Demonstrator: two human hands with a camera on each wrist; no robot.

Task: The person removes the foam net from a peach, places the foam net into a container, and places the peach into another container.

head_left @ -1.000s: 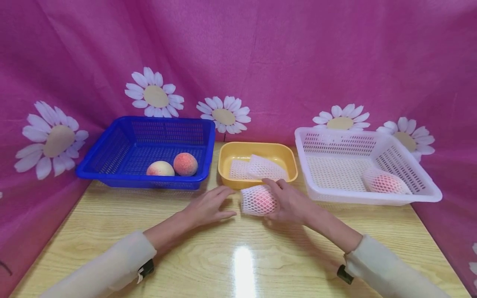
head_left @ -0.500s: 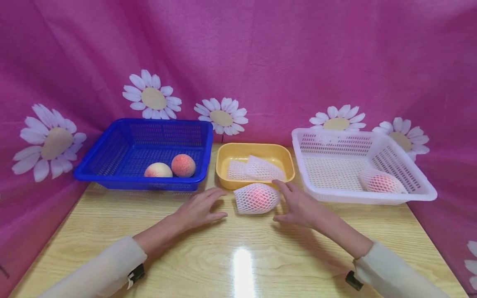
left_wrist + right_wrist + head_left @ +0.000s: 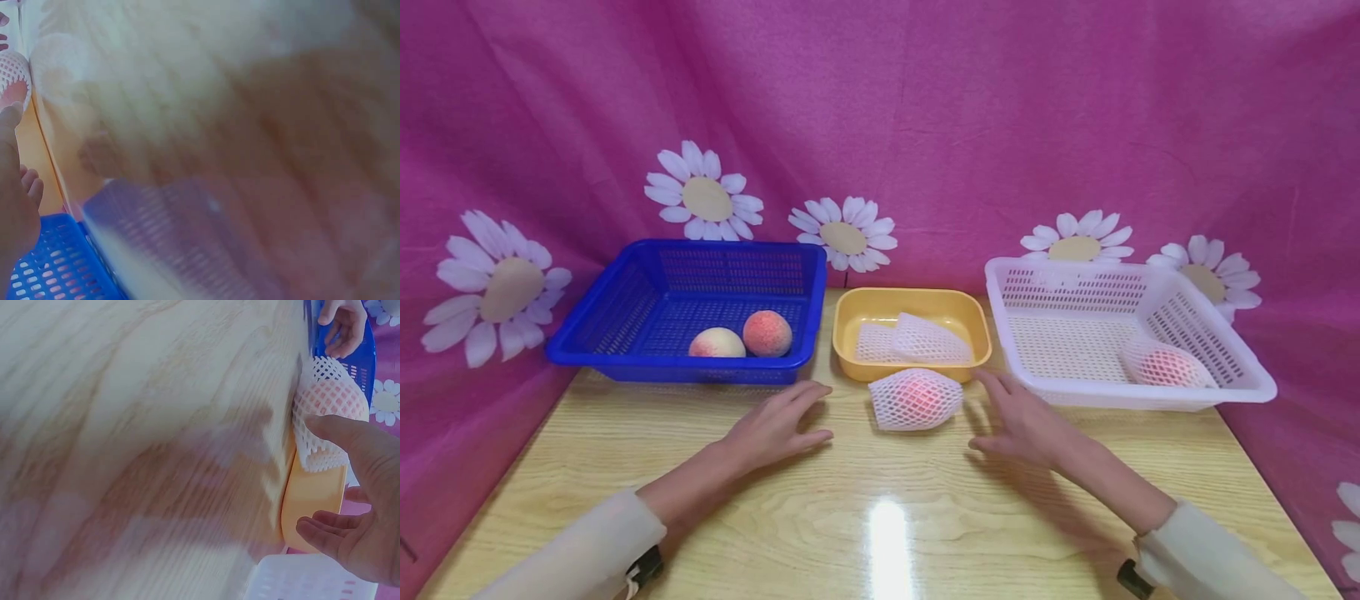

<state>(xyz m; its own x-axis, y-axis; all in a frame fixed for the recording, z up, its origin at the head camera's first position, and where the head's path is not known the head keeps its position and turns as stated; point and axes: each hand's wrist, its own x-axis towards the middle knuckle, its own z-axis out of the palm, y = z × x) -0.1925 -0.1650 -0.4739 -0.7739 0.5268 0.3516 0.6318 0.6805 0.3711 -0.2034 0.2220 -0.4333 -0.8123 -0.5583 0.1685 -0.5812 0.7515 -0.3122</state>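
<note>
A peach in a white foam net sleeve (image 3: 917, 400) lies on the wooden table, just in front of the yellow tray (image 3: 912, 373). To its left my left hand (image 3: 777, 423) is held apart from it, fingers relaxed and thumb spread. On the other side, my right hand (image 3: 1026, 423) has its fingers loosely extended toward the sleeve and holds nothing. The right wrist view shows the netted peach (image 3: 331, 403) beyond my right thumb. Two spare foam net sleeves (image 3: 928, 340) lie flat and overlapping inside the tray.
At the left stands a blue basket (image 3: 681, 360) with two bare peaches, one pale (image 3: 717, 342) and one redder (image 3: 767, 333). At the right is a white basket (image 3: 1142, 397) with another netted peach (image 3: 1168, 367). A pink flowered cloth (image 3: 925, 125) hangs behind.
My right hand has let go of the netted peach and drawn back to the right. My left hand has moved away to the left. The peach stays on the table.
</note>
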